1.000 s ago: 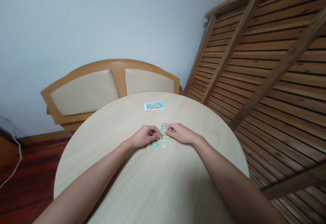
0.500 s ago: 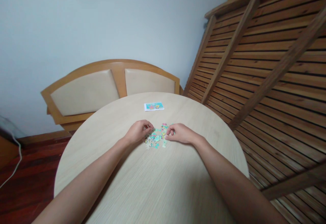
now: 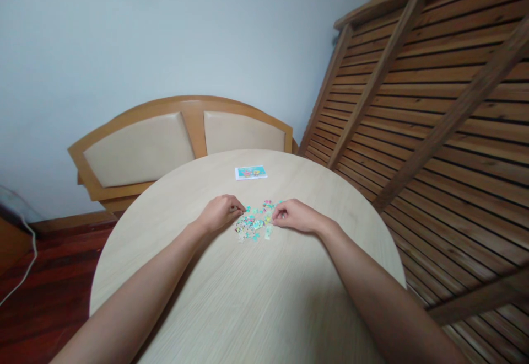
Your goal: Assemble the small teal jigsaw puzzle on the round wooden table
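Small jigsaw puzzle pieces [image 3: 252, 224], mostly teal and white with bits of pink and yellow, lie in a loose pile mid-table. At the pile's left edge, my left hand [image 3: 223, 211] is closed in a pinch, and a teal puzzle piece [image 3: 248, 208] shows right at its fingertips. My right hand [image 3: 293, 215] rests at the right edge with thumb and forefinger pressed together. What these fingers hold, if anything, is too small to make out. Beyond the pile lies a picture card [image 3: 251, 172] with cartoon figures on teal.
The round pale wooden table [image 3: 248, 287] fills the lower middle. Behind it stands a wooden headboard [image 3: 194, 127] with cream panels against the wall. A slatted wooden frame [image 3: 413, 105] leans at the right. A white cable [image 3: 31, 262] hangs at the far left.
My left hand has drawn slightly left, away from the pile, its fingers closing more tightly. My right hand has shifted a little right, its thumb and forefinger staying pinched.
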The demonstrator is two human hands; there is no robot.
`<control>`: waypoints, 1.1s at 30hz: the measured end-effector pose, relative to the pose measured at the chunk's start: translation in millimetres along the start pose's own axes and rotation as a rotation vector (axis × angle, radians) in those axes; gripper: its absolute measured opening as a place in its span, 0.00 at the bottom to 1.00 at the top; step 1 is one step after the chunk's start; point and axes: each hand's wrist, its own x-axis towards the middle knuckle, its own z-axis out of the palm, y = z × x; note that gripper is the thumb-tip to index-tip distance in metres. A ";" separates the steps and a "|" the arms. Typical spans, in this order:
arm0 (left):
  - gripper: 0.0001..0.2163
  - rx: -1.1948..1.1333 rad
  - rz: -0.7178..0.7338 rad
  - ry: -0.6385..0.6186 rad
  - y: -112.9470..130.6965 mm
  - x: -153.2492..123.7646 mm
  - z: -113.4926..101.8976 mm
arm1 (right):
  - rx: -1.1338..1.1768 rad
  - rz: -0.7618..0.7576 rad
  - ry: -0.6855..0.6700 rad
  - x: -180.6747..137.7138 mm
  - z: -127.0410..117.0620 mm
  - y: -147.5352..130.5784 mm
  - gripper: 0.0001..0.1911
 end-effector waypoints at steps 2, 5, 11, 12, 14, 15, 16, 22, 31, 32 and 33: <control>0.09 0.001 0.042 0.011 0.9 0.4 -1.0 | -0.005 -0.010 0.002 -0.5 -0.3 -2.9 0.09; 0.09 -0.014 0.089 0.010 -0.4 0.3 -3.2 | -0.063 -0.043 -0.017 -1.1 -1.5 -6.7 0.08; 0.10 -0.001 0.096 -0.064 -7.9 -0.6 -1.9 | -0.230 -0.112 -0.024 -2.9 -7.8 -10.6 0.06; 0.10 0.005 0.097 -0.071 -8.1 -0.5 -1.0 | -0.241 -0.114 -0.028 -3.4 -8.9 -10.9 0.06; 0.10 0.014 0.102 -0.067 -6.7 -0.1 1.1 | -0.257 -0.106 -0.043 -4.3 -10.5 -11.0 0.06; 0.10 0.013 0.112 -0.058 -5.1 0.3 2.4 | -0.266 -0.096 -0.050 -4.7 -11.0 -10.8 0.06; 0.10 0.009 0.127 -0.048 -3.1 0.7 3.9 | -0.278 -0.084 -0.053 -5.0 -11.4 -10.4 0.06; 0.12 -0.019 0.213 -0.045 7.2 3.2 15.0 | -0.354 -0.015 -0.036 -7.4 -13.3 -10.8 0.07; 0.08 -0.244 0.097 -0.052 6.7 6.2 19.8 | -0.310 0.046 -0.066 -12.6 -17.4 -12.2 0.07; 0.08 -0.301 0.072 -0.061 7.3 5.9 20.1 | -0.310 0.061 -0.074 -13.1 -18.3 -11.3 0.07; 0.09 -0.367 0.046 -0.075 8.1 5.4 20.1 | -0.308 0.075 -0.081 -13.5 -19.2 -10.5 0.08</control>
